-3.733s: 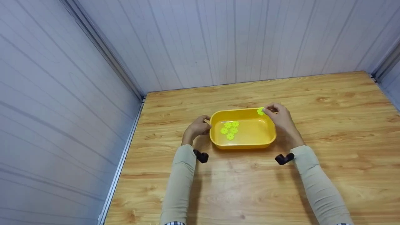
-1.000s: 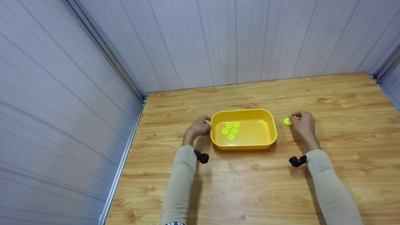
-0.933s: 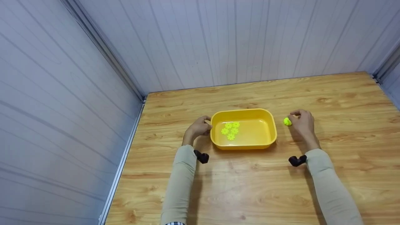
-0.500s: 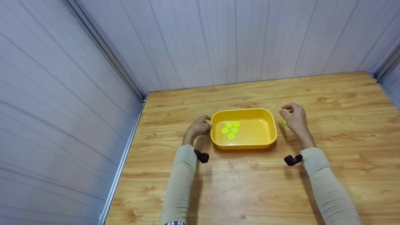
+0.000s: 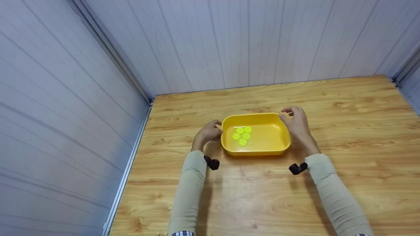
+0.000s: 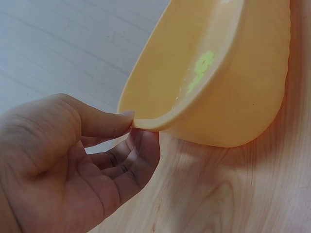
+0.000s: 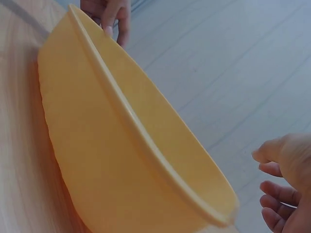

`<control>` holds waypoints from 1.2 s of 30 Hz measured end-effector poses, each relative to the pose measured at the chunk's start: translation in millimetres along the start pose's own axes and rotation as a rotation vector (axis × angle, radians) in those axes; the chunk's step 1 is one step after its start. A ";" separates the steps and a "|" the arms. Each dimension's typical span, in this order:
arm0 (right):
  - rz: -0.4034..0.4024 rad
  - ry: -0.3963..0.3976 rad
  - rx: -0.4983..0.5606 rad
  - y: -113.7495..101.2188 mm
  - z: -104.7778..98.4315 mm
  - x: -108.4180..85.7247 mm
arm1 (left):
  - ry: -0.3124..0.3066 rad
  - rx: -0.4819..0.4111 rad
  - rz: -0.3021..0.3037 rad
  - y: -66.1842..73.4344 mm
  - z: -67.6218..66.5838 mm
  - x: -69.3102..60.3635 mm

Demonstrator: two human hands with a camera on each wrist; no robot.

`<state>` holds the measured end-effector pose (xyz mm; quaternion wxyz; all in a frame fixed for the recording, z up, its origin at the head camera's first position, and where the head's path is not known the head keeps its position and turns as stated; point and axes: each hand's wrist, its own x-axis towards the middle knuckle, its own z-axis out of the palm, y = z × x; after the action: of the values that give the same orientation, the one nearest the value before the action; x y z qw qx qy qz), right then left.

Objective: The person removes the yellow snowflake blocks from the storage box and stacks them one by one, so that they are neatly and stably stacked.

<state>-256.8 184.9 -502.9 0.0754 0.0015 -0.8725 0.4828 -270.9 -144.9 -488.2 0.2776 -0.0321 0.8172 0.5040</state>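
- The left hand (image 5: 210,131) pinches the tub's rim (image 6: 163,122) at its left end, thumb on top and fingertips curled beneath.
- The right hand (image 5: 297,124) holds nothing — its fingers are loosely bent, with a gap between thumb and index finger. It hangs beside the tub's far right corner; the right wrist view shows it apart from the rim.
- The yellow tub (image 5: 265,137) stands upright on the wood-grain table (image 5: 249,190), between the two hands, its long side running left to right.
- Five bright yellow-green flower pieces (image 5: 246,136) lie clustered on the tub floor, in its left half — nearer the left hand.
- Both arms wear beige sleeves (image 5: 187,193), with a black device (image 5: 212,164) at each wrist.
- A pale panelled wall (image 5: 229,42) rises behind the table, and another panelled wall (image 5: 65,114) stands along its left side.
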 end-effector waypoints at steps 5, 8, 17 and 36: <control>-0.041 -0.035 0.009 -7.3 19.2 -1.9 | 0.003 0.003 -0.004 -0.7 -0.5 1.3; -0.072 -0.065 0.013 -9.5 31.3 -4.9 | 0.002 -0.004 0.000 -1.3 -0.4 1.5; -0.119 -0.172 -0.044 -16.4 57.3 -12.6 | -0.018 -0.012 -0.012 1.4 -1.8 2.2; -0.153 -0.458 -0.282 -24.8 90.1 -17.8 | 0.004 -0.006 -0.022 0.2 -0.8 1.7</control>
<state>-249.1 94.5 -531.5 -0.0880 0.1661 -0.9227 0.3367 -272.7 -145.1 -488.6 0.2812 -0.0429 0.8159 0.5035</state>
